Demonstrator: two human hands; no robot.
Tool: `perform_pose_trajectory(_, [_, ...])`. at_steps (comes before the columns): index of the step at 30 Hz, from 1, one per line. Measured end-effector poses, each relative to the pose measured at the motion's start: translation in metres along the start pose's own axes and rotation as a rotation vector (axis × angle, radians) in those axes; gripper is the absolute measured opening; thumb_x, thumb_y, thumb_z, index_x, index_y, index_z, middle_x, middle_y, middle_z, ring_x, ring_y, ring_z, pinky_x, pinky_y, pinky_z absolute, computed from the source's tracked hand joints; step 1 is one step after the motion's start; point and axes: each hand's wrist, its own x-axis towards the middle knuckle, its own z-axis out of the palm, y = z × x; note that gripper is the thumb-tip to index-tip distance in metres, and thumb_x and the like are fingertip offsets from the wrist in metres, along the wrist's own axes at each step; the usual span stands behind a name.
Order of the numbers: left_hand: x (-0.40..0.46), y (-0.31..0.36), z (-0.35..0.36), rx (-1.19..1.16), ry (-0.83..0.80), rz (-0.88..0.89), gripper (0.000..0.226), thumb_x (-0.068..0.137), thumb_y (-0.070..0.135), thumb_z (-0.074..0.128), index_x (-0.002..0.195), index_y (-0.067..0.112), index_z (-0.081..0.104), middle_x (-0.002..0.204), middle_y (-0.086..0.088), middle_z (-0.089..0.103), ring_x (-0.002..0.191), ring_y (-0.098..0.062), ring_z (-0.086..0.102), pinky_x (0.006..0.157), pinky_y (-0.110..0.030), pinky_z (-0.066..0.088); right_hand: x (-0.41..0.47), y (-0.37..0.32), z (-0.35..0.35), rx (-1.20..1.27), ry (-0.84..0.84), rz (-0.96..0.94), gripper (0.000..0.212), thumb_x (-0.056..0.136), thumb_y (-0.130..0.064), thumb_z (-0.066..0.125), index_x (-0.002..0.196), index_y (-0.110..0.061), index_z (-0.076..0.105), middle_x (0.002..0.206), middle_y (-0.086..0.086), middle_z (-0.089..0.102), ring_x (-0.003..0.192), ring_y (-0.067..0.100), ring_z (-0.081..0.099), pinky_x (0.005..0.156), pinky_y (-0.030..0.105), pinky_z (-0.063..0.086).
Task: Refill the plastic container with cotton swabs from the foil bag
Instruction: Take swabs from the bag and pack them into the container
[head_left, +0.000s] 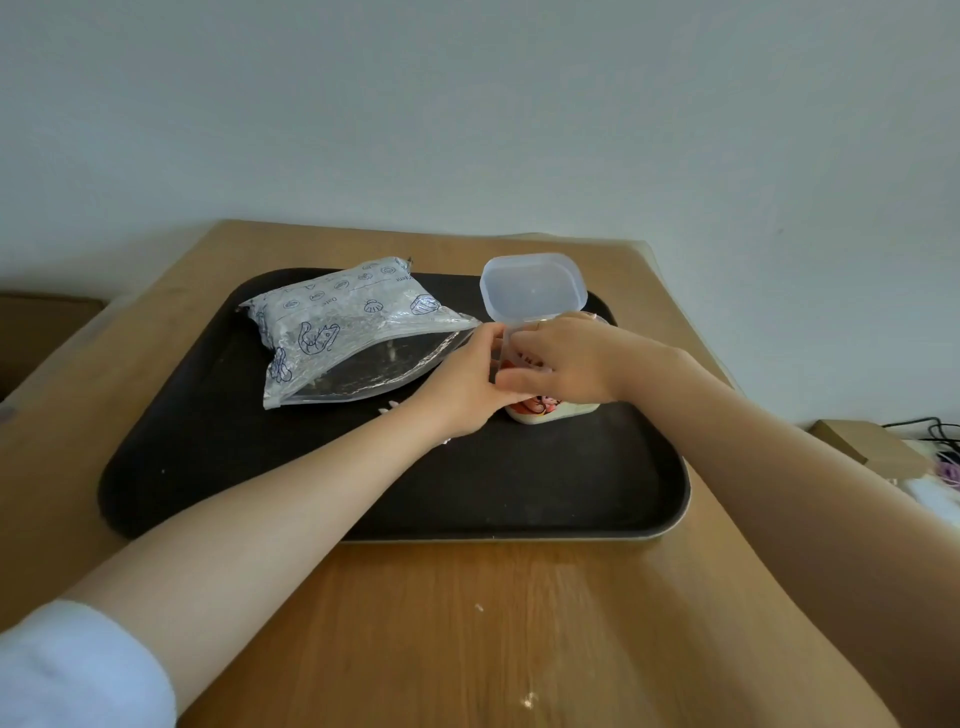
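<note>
A silver foil bag (332, 327) with blue drawings lies on the left half of a black tray (545, 483), its zip mouth gaping toward me. To its right stands the clear plastic container (545, 408), hinged lid (532, 286) flipped up behind it, a cartoon label low on its wall. My left hand (462, 384) grips the container's left side. My right hand (566, 358) curls over its top and front, hiding the opening. A few white cotton swabs (388, 407) lie on the tray beside my left wrist.
The tray sits on a wooden table (467, 623) that ends at a pale wall behind. A cardboard box (862, 447), cables and small items lie off the table's right edge. Another brown surface shows at far left.
</note>
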Motion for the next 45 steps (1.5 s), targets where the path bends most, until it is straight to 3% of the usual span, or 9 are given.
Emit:
perform_pose_trajectory(3, [0.002, -0.002, 0.001, 0.028, -0.011, -0.003, 0.056, 0.082, 0.025, 0.068, 0.130, 0.019, 0.039, 0.124, 0.002, 0.057, 0.110, -0.014, 0.057, 0.096, -0.038, 0.047, 0.001, 0.000, 0.009, -0.191, 0.104, -0.019, 0.041, 0.094, -0.052, 0.028, 0.089, -0.019, 0.052, 0.083, -0.008, 0.051, 0.080, 0.015, 0.052, 0.088, 0.034, 0.041])
perform_pose_trajectory(8, [-0.005, 0.005, -0.010, 0.253, 0.061, 0.048, 0.055, 0.087, 0.021, 0.063, 0.136, 0.016, 0.038, 0.135, -0.001, 0.049, 0.120, -0.015, 0.049, 0.100, -0.032, 0.042, -0.005, -0.002, 0.012, -0.182, 0.244, 0.082, 0.038, 0.096, -0.047, 0.032, 0.101, -0.016, 0.054, 0.096, 0.001, 0.062, 0.092, 0.021, 0.058, 0.079, 0.028, 0.035])
perform_pose_trajectory(12, [-0.026, 0.002, -0.045, 0.473, 0.230, 0.190, 0.029, 0.088, 0.012, 0.057, 0.117, 0.012, 0.057, 0.124, -0.003, 0.054, 0.115, -0.017, 0.049, 0.090, -0.021, 0.035, -0.008, -0.008, 0.015, -0.344, 0.327, 0.159, 0.048, 0.094, -0.048, 0.038, 0.120, -0.010, 0.053, 0.120, 0.008, 0.056, 0.114, 0.027, 0.051, 0.110, 0.039, 0.023])
perform_pose_trajectory(16, [-0.047, -0.013, -0.082, 0.758, 0.243, 0.252, 0.019, 0.085, -0.001, 0.056, 0.091, 0.008, 0.071, 0.132, -0.010, 0.050, 0.129, -0.029, 0.035, 0.102, -0.035, 0.029, -0.006, -0.037, 0.018, -0.112, 0.626, 0.063, 0.036, 0.091, -0.034, 0.042, 0.101, -0.006, 0.064, 0.106, 0.013, 0.061, 0.095, 0.036, 0.058, 0.082, 0.045, 0.049])
perform_pose_trajectory(22, [-0.062, -0.030, -0.111, 1.028, 0.225, 0.053, 0.038, 0.089, 0.002, 0.053, 0.121, 0.020, 0.062, 0.153, -0.008, 0.024, 0.136, -0.035, 0.026, 0.107, -0.046, 0.033, 0.022, -0.099, 0.033, 0.013, 0.122, 0.069, 0.030, 0.092, -0.031, 0.051, 0.116, -0.013, 0.057, 0.117, 0.004, 0.057, 0.103, 0.022, 0.057, 0.079, 0.037, 0.052])
perform_pose_trajectory(34, [-0.067, -0.028, -0.137, 0.894, 0.298, 0.193, 0.074, 0.086, 0.011, 0.061, 0.148, 0.016, 0.021, 0.155, 0.003, 0.020, 0.125, -0.026, 0.042, 0.082, -0.035, 0.046, 0.034, -0.128, 0.029, -0.216, -0.110, 0.187, 0.013, 0.089, -0.014, 0.052, 0.078, -0.012, 0.047, 0.069, 0.000, 0.040, 0.062, 0.019, 0.045, 0.056, 0.030, 0.037])
perform_pose_trajectory(37, [-0.071, -0.027, -0.139, 0.908, 0.245, 0.148, 0.087, 0.083, 0.017, 0.066, 0.150, 0.020, 0.010, 0.157, 0.008, 0.007, 0.127, -0.023, 0.041, 0.074, -0.030, 0.048, 0.026, -0.124, 0.019, -0.155, -0.206, 0.162, 0.013, 0.089, -0.020, 0.051, 0.090, -0.008, 0.054, 0.077, 0.004, 0.050, 0.065, 0.020, 0.050, 0.059, 0.030, 0.044])
perform_pose_trajectory(42, [-0.071, -0.025, -0.136, 0.865, 0.182, 0.137, 0.097, 0.080, 0.019, 0.070, 0.150, 0.023, 0.002, 0.157, 0.012, -0.002, 0.126, -0.023, 0.044, 0.075, -0.033, 0.049, 0.012, -0.119, -0.005, 0.276, 0.009, 0.100, 0.010, 0.088, -0.014, 0.051, 0.079, -0.012, 0.046, 0.073, 0.002, 0.056, 0.063, 0.018, 0.054, 0.058, 0.026, 0.042])
perform_pose_trajectory(45, [-0.069, -0.021, -0.132, 0.835, 0.160, 0.156, 0.100, 0.079, 0.022, 0.072, 0.149, 0.023, 0.001, 0.157, 0.013, -0.004, 0.132, -0.020, 0.039, 0.083, -0.034, 0.048, 0.028, -0.122, -0.004, 0.307, 0.262, 0.174, 0.008, 0.092, -0.008, 0.042, 0.098, -0.006, 0.047, 0.080, 0.008, 0.049, 0.068, 0.022, 0.045, 0.058, 0.028, 0.036])
